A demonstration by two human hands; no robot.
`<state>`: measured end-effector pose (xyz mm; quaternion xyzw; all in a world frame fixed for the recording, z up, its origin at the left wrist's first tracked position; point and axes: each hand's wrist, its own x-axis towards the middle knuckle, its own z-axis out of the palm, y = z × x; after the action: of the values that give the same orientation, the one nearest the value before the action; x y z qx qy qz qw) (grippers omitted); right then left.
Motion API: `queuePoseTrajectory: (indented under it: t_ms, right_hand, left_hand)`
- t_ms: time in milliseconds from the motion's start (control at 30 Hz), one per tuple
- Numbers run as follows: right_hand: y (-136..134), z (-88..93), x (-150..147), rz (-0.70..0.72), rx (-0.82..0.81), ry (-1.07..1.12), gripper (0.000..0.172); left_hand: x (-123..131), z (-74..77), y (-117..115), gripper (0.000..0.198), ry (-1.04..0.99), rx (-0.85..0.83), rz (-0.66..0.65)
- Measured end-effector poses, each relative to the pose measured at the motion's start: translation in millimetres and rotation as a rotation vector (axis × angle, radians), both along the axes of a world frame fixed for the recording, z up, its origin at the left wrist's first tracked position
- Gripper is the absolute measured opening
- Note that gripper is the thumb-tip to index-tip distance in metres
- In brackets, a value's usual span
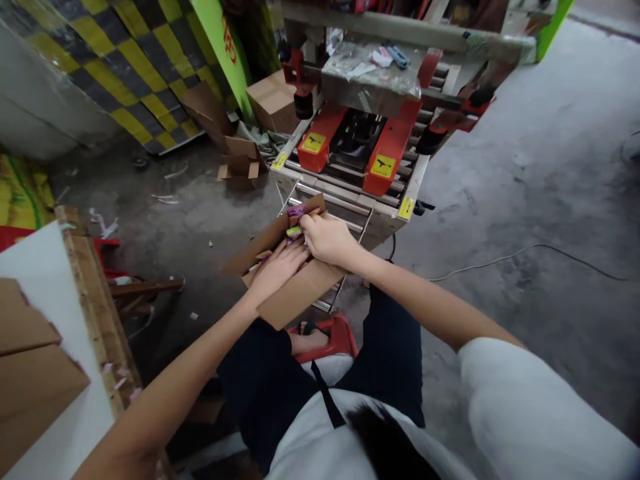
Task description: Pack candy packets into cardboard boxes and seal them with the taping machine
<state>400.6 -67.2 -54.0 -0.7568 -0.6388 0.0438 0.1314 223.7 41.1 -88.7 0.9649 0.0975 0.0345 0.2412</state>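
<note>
Reaching both arms forward into the centre of the frame, I have my left grip laid flat, fingers straight and apart, palm down on the contents of the open cardboard box. My right grip is just beside it and touching it, knuckles up, fingers curled down at the box's far edge over the coloured packets. I cannot tell whether those fingers are clamped on a packet or only pressing.

The box sits tilted in the middle of the frame, with its far end at the front rollers of the sealing machine and its near flap above my knees. One flap sticks out to the left. Beyond it, a small carton and scraps lie on the floor. To the right the floor is open, with a cable running across it. At lower left, the counter edge runs close beside my left forearm.
</note>
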Motion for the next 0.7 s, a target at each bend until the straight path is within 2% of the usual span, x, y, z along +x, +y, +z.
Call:
queuePoseTrajectory:
  t_ms: [100,133,167,233,333,400,467,533,567,633,700]
  right_hand:
    - [11.8,-10.9,-1.1,-0.037,0.008,-0.003,0.038]
    - [12.4,-12.6,-1.0,-0.044,0.013,-0.004,0.038]
    - [12.2,-13.6,-0.4,-0.048,0.016,-0.004,0.039]
    - [11.2,-14.3,2.2,-0.037,0.028,0.008,0.039]
    - [10.0,-13.3,8.8,-0.029,0.128,0.065,0.037]
    - [6.8,-11.7,11.7,-0.132,0.28,0.129,0.038]
    - [-0.8,-10.6,10.7,-0.314,0.436,0.183,0.045]
    - [-11.7,-11.8,5.9,-0.467,0.493,0.21,0.054]
    - [-17.4,-13.6,2.9,-0.489,0.459,0.216,0.058]
    - [-27.3,-19.4,-2.2,-0.443,0.307,0.212,0.06]
    - [-33.2,-26.4,-5.2,-0.352,0.139,0.186,0.06]
  left_hand:
    - [-8.0,10.2,20.4,0.073,-0.131,-0.423,0.02]
    - [-10.5,13.6,22.0,0.076,-0.142,-0.492,0.015]
    - [-12.7,16.0,20.0,0.08,-0.132,-0.492,0.009]
    - [-14.9,16.4,6.0,0.086,-0.099,-0.324,0.023]
    - [-9.0,6.0,-30.8,0.077,-0.162,-0.034,0.188]
    - [4.2,-6.4,-56.1,0.064,-0.283,0.03,0.351]
    - [25.1,-20.0,-76.6,0.056,-0.4,0.037,0.502]
    - [48.4,-30.2,-91.5,0.05,-0.48,0.007,0.609]
    - [57.9,-32.3,-97.6,0.049,-0.502,-0.015,0.647]
    - [66.8,-27.5,-108.9,0.046,-0.534,-0.058,0.683]
    - [58.7,-9.1,-117.7,0.044,-0.558,-0.059,0.588]
